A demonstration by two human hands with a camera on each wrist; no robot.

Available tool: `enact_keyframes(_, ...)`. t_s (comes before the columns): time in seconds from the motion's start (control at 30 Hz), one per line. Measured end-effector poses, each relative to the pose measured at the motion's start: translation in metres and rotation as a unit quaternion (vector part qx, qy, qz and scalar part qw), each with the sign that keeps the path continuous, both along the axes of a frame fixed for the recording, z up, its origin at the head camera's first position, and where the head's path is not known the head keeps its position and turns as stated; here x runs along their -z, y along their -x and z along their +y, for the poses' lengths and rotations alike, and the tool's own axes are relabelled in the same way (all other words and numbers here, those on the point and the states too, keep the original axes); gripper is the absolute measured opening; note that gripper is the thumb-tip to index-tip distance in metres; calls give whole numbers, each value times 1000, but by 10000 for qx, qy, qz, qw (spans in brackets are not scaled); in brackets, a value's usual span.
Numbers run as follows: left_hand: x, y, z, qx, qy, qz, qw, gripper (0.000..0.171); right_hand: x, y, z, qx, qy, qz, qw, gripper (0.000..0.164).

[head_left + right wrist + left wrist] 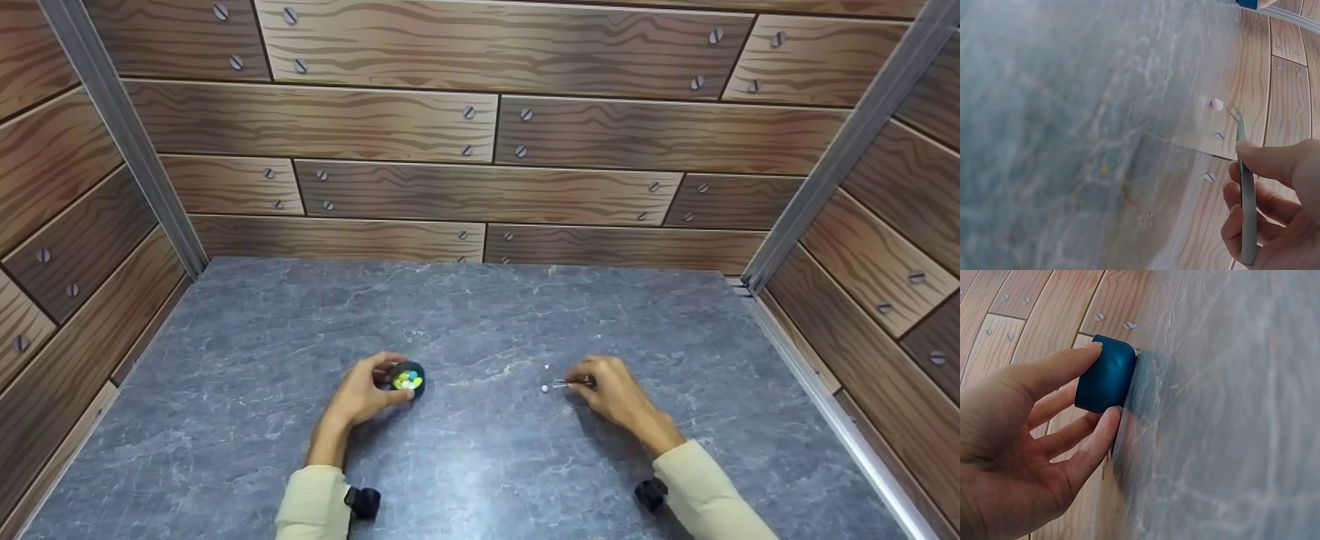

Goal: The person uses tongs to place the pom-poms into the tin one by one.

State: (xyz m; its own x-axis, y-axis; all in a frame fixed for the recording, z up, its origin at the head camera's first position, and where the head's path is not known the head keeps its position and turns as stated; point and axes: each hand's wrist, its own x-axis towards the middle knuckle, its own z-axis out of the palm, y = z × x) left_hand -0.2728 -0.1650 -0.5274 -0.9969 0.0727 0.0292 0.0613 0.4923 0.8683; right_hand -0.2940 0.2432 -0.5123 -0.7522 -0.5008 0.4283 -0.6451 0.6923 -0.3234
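My left hand (362,395) holds a small round blue cup (1107,374) between thumb and fingers, its base at the tabletop. Several yellow, blue and whitish beads (408,380) lie inside it. In my right hand (616,390) is a pair of metal tweezers (1247,205), pinched between thumb and fingers. Their bent tips point toward a pale pink bead (1217,104) on the table, with a small gap between. Just behind that bead, a tiny white piece (547,367) sits on the surface; its kind is too small to tell.
The grey marbled tabletop (480,315) spreads under both hands. Wood-patterned panels (397,124) stand at the back and both sides, with metal posts (135,142) at the corners. A black wrist device (364,502) sits by each sleeve.
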Motion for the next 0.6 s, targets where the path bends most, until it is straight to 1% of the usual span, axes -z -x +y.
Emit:
enact_keyframes(0.1, 0, 0, 0, -10, -12, -13, 10000, 54, 1, 1, 0, -1, 25, -84, 10000, 13)
enact_keyframes(0.43, 1, 1, 0, 23, -40, 10, 10000, 53, 4, 1, -1, 142, -135, -286, 9994, 12)
enact_keyframes(0.6, 1, 1, 0, -2, -36, 38, 10000, 52, 3, 1, -2, 129, -77, -267, 9995, 11)
